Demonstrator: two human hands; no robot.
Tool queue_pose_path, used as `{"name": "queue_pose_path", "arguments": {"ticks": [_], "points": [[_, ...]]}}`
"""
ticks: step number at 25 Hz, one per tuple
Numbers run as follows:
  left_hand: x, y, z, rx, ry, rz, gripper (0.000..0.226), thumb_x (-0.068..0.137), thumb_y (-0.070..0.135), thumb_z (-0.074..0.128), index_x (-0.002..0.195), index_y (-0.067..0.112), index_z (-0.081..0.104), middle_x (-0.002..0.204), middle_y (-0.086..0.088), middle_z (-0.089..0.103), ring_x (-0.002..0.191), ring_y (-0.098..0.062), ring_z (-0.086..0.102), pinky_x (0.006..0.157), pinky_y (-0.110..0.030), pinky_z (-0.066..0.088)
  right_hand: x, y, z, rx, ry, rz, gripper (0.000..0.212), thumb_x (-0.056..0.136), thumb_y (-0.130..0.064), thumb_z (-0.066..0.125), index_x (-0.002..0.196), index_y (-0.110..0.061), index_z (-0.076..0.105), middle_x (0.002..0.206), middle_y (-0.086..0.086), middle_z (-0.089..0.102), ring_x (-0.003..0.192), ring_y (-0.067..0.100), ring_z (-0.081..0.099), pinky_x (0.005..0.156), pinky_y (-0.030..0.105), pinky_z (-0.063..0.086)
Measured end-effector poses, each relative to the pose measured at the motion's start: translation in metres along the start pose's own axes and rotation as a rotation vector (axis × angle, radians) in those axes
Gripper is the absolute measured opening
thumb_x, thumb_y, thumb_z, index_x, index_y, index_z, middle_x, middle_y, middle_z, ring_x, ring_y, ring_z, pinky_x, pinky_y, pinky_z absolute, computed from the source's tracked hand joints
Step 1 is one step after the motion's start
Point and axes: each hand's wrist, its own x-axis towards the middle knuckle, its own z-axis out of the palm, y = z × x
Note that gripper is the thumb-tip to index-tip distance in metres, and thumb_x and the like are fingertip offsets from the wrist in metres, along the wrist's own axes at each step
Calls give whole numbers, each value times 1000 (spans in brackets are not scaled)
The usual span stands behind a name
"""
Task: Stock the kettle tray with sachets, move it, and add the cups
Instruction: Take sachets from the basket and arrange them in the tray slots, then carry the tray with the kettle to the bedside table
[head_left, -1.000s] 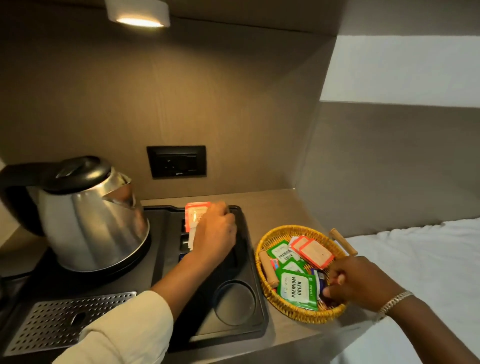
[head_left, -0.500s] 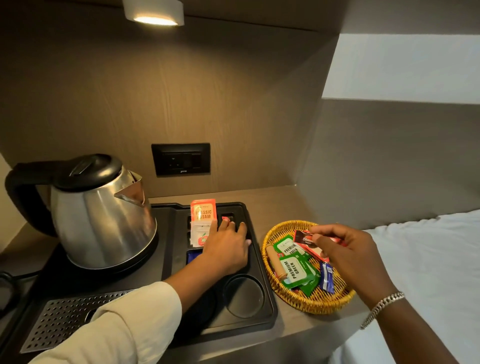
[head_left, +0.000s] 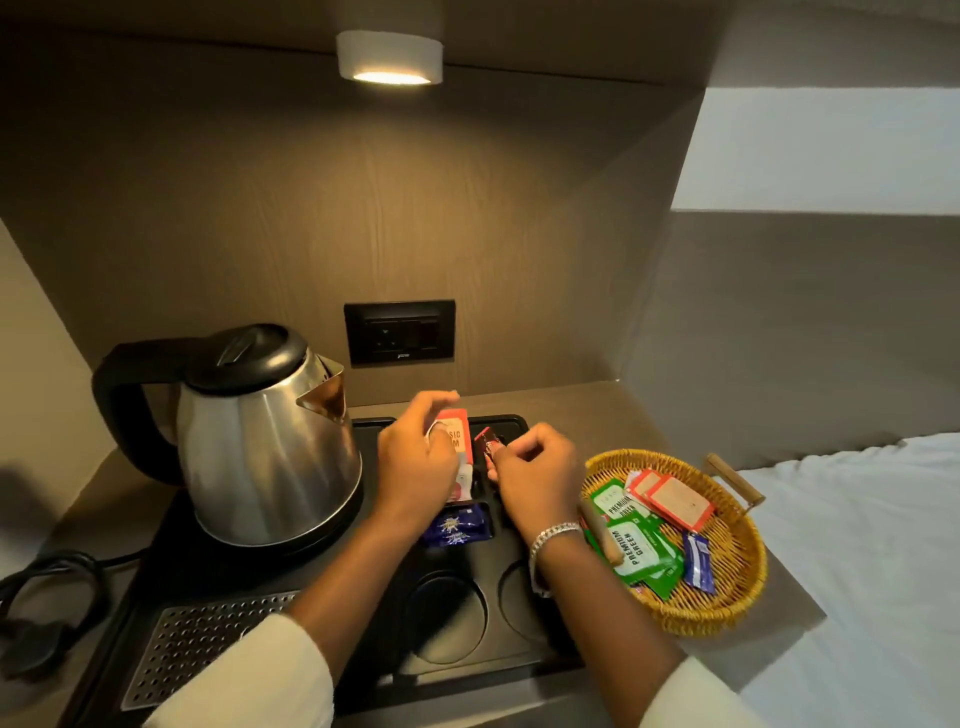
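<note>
The black kettle tray (head_left: 457, 670) lies on the shelf with a steel kettle (head_left: 260, 441) on its left part. My left hand (head_left: 415, 462) rests against the upright orange-and-white tea sachets (head_left: 457, 431) in a rear slot. My right hand (head_left: 535, 473) pinches a small dark red sachet (head_left: 487, 440) over the slot beside them. A blue sachet (head_left: 457, 525) lies in the slot in front. Two round cup recesses (head_left: 447, 618) at the tray's front hold nothing. No cups are in view.
A round wicker basket (head_left: 727, 597) to the right of the tray holds green, red-edged and blue sachets. A socket plate (head_left: 399, 332) sits on the back wall under a lamp (head_left: 389, 57). The kettle cord (head_left: 47, 608) coils at far left. White bedding (head_left: 857, 571) lies on the right.
My right hand has carried the dark red sachet from the basket over to the tray's rear slot. My left hand has shifted left onto the orange sachets.
</note>
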Motion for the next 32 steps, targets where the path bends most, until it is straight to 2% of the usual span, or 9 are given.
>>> {"name": "queue_pose_path", "arguments": {"ticks": [4, 7, 10, 15, 18, 20, 24, 27, 32], "points": [[-44, 6, -38, -200, 79, -98, 24, 89, -9, 52, 93, 9, 68, 92, 2, 72, 87, 0, 69, 66, -7, 50, 1, 17, 26, -13, 85, 29, 20, 75, -6, 69, 64, -18, 56, 63, 3, 65, 67, 22, 64, 58, 27, 49], [-75, -9, -78, -198, 97, -197, 25, 88, -7, 56, 87, 13, 71, 86, -1, 75, 82, -13, 70, 71, -17, 54, 2, 28, 25, -141, 62, 50, 17, 76, -6, 69, 67, -18, 60, 63, 1, 64, 64, 17, 61, 68, 36, 57], [-87, -25, -123, -107, 127, -226, 28, 87, -7, 57, 80, 17, 70, 85, 2, 75, 78, -12, 69, 76, -25, 53, -5, 30, 25, -266, 19, -60, 7, 76, -7, 67, 79, -13, 64, 80, 7, 66, 78, 23, 61, 78, 37, 52], [-83, -55, -186, 55, 269, -210, 27, 86, 4, 57, 78, 27, 68, 78, 7, 75, 76, 2, 67, 76, -11, 49, -38, 38, 3, -390, 8, -191, 29, 78, -17, 69, 104, -10, 60, 107, 11, 58, 100, 25, 52, 84, 29, 36], [-81, -79, -213, 211, 364, -256, 28, 87, 4, 59, 82, 31, 66, 83, 16, 68, 77, 1, 65, 71, -14, 50, -54, 43, -11, -522, -77, -164, 50, 79, -23, 69, 123, -6, 51, 123, 15, 54, 117, 29, 47, 100, 41, 41], [-79, -95, -223, 177, 327, -317, 33, 87, 0, 61, 84, 33, 66, 88, 16, 68, 84, -1, 66, 71, -11, 51, -54, 39, -13, -594, -113, -131, 60, 81, -27, 68, 131, -4, 45, 130, 17, 52, 124, 33, 45, 104, 48, 40], [-78, -110, -231, -155, 131, -385, 49, 86, -14, 55, 101, 32, 66, 108, 14, 69, 105, 1, 65, 84, -11, 51, -42, 33, -13, -876, -190, -156, 47, 85, -40, 58, 115, -4, 54, 110, 19, 62, 101, 36, 57, 80, 41, 50], [-77, -114, -227, -267, 110, -512, 51, 86, -16, 53, 104, 31, 60, 114, 9, 63, 94, 5, 67, 72, -9, 52, -13, 21, -13, -1075, -313, -52, 38, 88, -44, 53, 103, -10, 58, 84, 10, 60, 71, 25, 55, 57, 30, 40], [-78, -95, -222, -371, 220, -742, 34, 88, -6, 55, 112, 17, 60, 102, 0, 70, 80, -9, 68, 59, -21, 55, 22, 14, -13, -1174, -365, -30, 40, 91, -44, 49, 101, -8, 65, 92, 15, 65, 73, 27, 50, 65, 31, 41]]}}
